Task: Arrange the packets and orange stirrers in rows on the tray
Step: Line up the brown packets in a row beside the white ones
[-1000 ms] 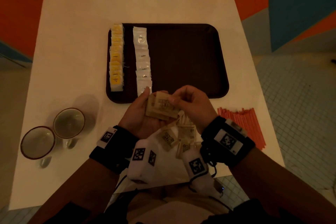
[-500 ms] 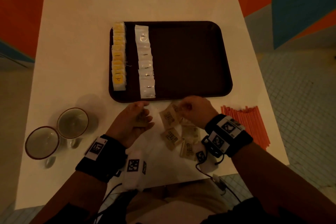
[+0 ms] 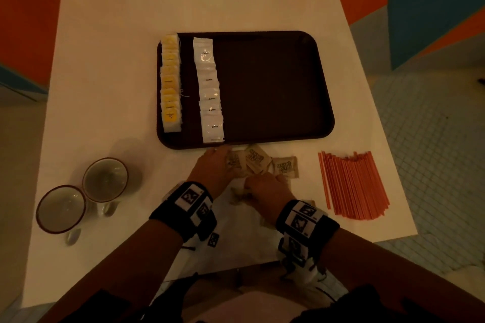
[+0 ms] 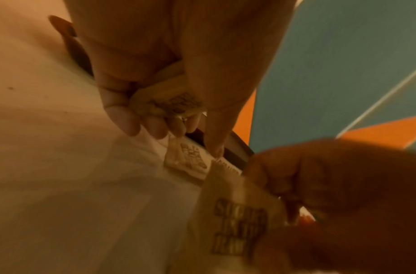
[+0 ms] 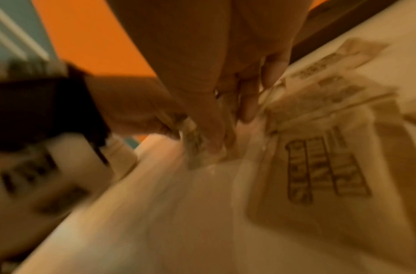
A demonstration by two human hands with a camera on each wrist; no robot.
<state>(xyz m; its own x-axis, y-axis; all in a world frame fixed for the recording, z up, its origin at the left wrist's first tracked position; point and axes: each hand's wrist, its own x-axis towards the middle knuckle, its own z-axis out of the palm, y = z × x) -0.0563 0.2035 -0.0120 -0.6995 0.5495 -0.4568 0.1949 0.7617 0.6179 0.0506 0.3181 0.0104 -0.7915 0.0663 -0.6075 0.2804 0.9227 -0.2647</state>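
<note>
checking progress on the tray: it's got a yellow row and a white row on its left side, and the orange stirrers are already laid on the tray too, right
Not quite. The orange stirrers lie on the table, right of the brown packets, not on the tray. The yellow row and white row are on its left, as the head view shows.

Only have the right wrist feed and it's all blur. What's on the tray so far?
Observer: Head view shows two rows on the tray: yellow packets along its left edge, white coffee packets beside them.
Operator: Left hand holding anything?
Observer: Yes. In the left wrist view the left hand grips a brown sugar packet between thumb and curled fingers.
Operator: Stirrers on the tray yet?
Observer: No. The orange stirrers lie in a pile on the table, right of the hands and off the tray.
</note>
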